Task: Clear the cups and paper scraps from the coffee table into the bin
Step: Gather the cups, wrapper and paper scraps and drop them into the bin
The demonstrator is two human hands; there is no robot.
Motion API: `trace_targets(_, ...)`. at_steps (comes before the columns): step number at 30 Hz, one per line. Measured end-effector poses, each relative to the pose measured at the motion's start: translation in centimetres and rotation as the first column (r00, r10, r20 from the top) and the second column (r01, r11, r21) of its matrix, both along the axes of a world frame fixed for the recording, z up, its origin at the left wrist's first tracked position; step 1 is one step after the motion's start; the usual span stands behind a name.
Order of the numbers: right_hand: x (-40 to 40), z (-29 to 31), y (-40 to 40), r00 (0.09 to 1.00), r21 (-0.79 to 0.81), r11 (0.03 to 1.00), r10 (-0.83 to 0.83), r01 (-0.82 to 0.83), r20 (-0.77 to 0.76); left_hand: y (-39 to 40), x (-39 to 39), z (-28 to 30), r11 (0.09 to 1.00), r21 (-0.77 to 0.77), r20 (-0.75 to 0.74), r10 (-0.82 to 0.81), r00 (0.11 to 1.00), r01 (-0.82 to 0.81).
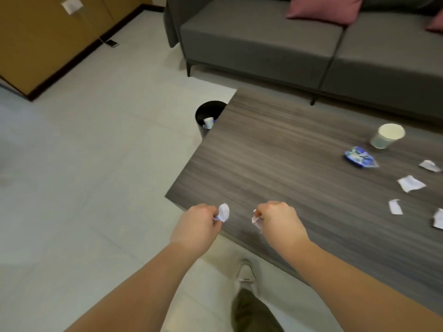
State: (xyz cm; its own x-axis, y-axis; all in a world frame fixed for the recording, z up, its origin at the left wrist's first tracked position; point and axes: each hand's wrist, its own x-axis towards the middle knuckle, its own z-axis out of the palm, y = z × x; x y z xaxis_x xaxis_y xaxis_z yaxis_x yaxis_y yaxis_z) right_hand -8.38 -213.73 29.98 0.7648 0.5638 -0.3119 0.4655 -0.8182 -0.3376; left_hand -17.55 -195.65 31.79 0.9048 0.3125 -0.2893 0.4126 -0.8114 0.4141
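My left hand (199,224) pinches a crumpled white paper scrap (224,212) over the near left corner of the dark wood coffee table (275,159). My right hand (278,219) grips another white scrap (257,221) just beside it. The black bin (203,110) stands on the floor at the table's far left corner, with a cup (208,122) inside. On the table's right side stand a white paper cup (387,136), a blue crumpled wrapper (359,157) and several white paper scraps (410,183).
A grey sofa (275,44) with pink cushions (323,7) runs along the far side of the table. A wooden cabinet (48,44) stands at the far left. Pale tiled floor (84,176) lies left of the table. My shoe (245,271) is by the table's near edge.
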Motion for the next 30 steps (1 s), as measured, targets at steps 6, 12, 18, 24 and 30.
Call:
trace_targets(6,2.1,-2.3,10.0,1.0,0.041,0.999,0.022,-0.022,-0.012,9.6,1.8,-1.3,0.997,-0.055,-0.054,0.042,0.998,-0.045)
trace_targets(12,7.3,-2.3,19.3,1.0,0.003,1.0,0.011,-0.011,-0.028,18.9,7.1,-1.6,0.999,-0.029,-0.029,0.027,0.999,-0.028)
trace_targets(18,10.9,-1.7,28.0,0.997,-0.029,0.999,0.043,-0.046,-0.07,27.0,10.8,-2.0,0.998,0.012,0.036,0.055,0.998,-0.055)
trace_targets(24,12.1,-2.9,35.9,0.995,-0.065,0.998,0.006,-0.013,-0.102,35.4,14.3,-2.7,0.999,-0.034,-0.027,-0.021,0.999,0.02)
trace_targets(30,14.2,-3.6,44.6,0.98,-0.122,0.99,-0.093,0.073,-0.173,46.3,16.8,-3.6,0.993,-0.017,-0.109,-0.116,0.987,0.115)
